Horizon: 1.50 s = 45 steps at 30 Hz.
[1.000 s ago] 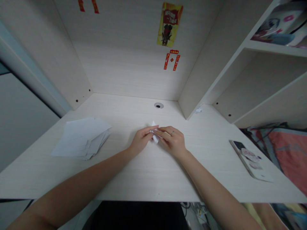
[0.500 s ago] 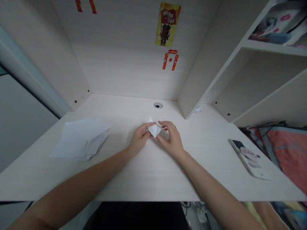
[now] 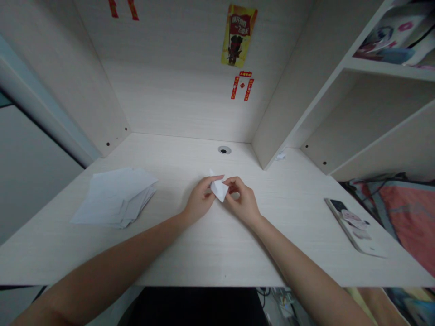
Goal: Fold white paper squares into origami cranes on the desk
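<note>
A small piece of folded white paper [image 3: 219,189] with pointed corners is held between my two hands, just over the desk's middle. My left hand [image 3: 200,195] grips its left side, with the index finger along the top edge and the thumb below. On the other side, my right hand [image 3: 242,199] pinches the right corner between thumb and fingertips. Parts of the paper are hidden by the fingers, so its full shape cannot be made out.
A stack of white paper sheets [image 3: 115,194] lies on the desk [image 3: 190,258] to the left. At the right rests a phone [image 3: 353,226], with a red and grey cloth [image 3: 401,208] beyond it. An upright panel [image 3: 288,90] and shelves rise at the back right.
My right hand's fingers have come together onto the paper's right corner; they were spread apart before. The folded paper has tilted and shifted slightly toward me. My left hand keeps its hold.
</note>
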Available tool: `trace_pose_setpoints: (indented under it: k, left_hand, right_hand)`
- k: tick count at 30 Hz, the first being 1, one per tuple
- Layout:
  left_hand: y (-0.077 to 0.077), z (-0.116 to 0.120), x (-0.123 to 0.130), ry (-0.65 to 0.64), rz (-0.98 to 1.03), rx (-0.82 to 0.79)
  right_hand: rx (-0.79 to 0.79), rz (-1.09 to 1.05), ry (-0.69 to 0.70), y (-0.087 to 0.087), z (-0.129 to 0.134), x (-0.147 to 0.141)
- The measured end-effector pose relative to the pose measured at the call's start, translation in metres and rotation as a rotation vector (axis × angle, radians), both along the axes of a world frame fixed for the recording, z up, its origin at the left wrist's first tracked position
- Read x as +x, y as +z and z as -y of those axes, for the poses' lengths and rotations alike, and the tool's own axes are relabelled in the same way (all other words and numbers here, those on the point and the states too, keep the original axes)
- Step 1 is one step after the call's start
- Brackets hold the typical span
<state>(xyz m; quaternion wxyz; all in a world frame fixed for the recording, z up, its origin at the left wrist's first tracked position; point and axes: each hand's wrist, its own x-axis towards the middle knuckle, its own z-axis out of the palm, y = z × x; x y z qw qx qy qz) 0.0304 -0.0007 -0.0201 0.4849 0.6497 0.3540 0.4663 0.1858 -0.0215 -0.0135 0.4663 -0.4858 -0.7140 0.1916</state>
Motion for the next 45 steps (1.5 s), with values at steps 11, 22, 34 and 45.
trace_pose_setpoints:
  k: [11, 22, 34, 45]
  left_hand:
    - [-0.006, -0.002, 0.000, 0.119, -0.081, 0.087]
    - [-0.004, -0.002, -0.001, 0.086, -0.088, 0.058]
    - [-0.018, -0.011, -0.002, 0.127, 0.001, 0.097]
    - [-0.010, -0.011, -0.003, 0.109, 0.066, -0.104]
  right_hand:
    - [-0.017, 0.038, -0.176, 0.005, 0.000, 0.002]
    - [-0.019, 0.014, -0.220, 0.001, -0.002, 0.003]
    - [0.244, 0.146, -0.058, 0.005, -0.005, 0.006]
    - [0.174, -0.044, -0.059, 0.006, -0.008, 0.009]
